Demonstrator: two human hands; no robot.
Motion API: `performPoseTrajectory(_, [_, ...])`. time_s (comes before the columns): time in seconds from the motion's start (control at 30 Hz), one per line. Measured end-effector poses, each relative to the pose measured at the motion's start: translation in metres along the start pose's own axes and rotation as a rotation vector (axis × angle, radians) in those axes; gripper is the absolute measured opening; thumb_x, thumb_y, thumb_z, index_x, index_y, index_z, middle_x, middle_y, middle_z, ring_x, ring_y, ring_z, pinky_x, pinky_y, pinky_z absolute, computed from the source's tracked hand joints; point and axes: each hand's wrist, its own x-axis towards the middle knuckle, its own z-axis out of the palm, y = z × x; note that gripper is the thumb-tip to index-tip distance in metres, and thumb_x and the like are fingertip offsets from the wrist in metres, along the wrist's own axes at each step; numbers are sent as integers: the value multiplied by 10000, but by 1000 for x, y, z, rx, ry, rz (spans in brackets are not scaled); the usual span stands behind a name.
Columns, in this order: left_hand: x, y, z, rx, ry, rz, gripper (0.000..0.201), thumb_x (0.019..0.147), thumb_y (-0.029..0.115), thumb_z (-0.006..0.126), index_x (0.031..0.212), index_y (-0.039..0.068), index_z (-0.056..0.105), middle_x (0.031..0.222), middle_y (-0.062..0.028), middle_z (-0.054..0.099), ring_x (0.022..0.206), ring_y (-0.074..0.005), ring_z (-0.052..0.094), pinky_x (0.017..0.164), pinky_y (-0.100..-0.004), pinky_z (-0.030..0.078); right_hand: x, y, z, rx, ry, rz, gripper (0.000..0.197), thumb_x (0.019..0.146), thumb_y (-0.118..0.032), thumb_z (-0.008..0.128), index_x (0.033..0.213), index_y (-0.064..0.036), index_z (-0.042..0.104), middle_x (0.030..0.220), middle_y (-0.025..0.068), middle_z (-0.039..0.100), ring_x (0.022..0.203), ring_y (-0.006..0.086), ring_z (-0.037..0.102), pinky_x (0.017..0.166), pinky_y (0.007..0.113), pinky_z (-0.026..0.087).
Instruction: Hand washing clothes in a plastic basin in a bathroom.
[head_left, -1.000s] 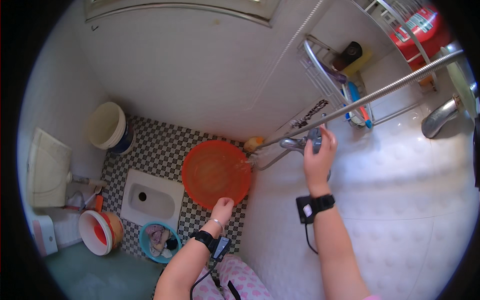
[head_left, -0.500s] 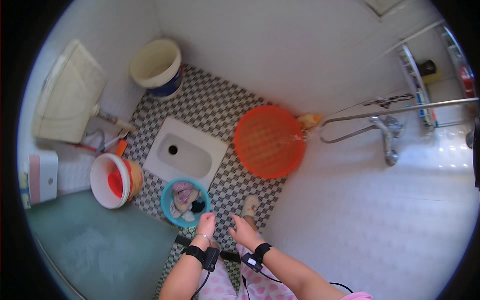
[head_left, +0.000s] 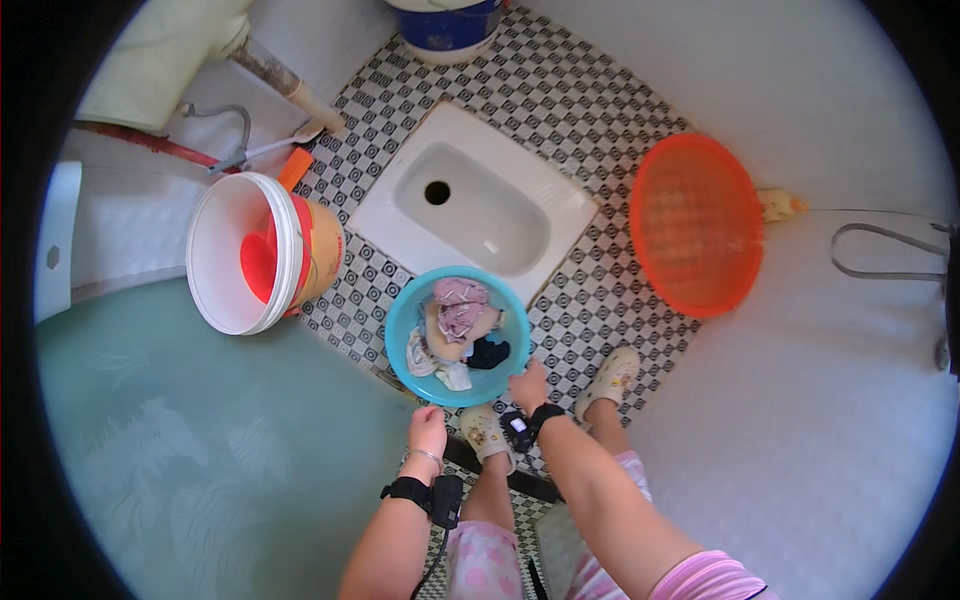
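A light blue plastic basin [head_left: 396, 345] stands on the floor before me, by the near edge of the squat toilet [head_left: 576, 212]. In it lie crumpled clothes: a pink-and-white striped piece [head_left: 462, 308], a beige piece [head_left: 440, 343], a black piece [head_left: 489, 353] and white pieces [head_left: 454, 376]. My left hand [head_left: 428, 432] is closed just below the basin's near-left rim, seemingly with nothing in it. My right hand [head_left: 530, 387] is at the basin's near-right rim, appearing to touch it. Its fingers are partly hidden, so I cannot tell whether they grip.
An orange-red basin [head_left: 697, 225] leans by the right wall. At left stands a white-and-orange bucket [head_left: 240, 200] with a red thing inside. A blue-and-white bucket [head_left: 448, 32] is at the back. Frosted glass [head_left: 190, 450] fills the lower left. My feet wear cream clogs [head_left: 612, 380].
My view has tilted lower and come nearer the floor. My right hand has moved forward to the blue basin's right rim. The left hand stays near its front.
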Motion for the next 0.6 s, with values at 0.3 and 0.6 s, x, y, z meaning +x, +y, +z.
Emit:
performPoseTrajectory(0.3, [29, -33, -35, -7, 108, -1, 286, 853, 235, 535, 1086, 68, 535, 837, -9, 543, 700, -106, 511, 538, -254, 407, 54, 6, 41, 145, 40, 184, 367, 742, -210, 604, 924, 108, 585, 830, 231, 630, 742, 305, 626, 611, 382, 488])
performPoseTrajectory(0.6, [-66, 35, -58, -275, 141, -372, 749, 790, 299, 666, 1366, 72, 246, 1118, -150, 559, 868, -193, 598, 681, -359, 473, -60, -73, -92, 283, -62, 413, 351, 592, -102, 708, 914, -5, 607, 769, 221, 625, 749, 373, 634, 655, 422, 520])
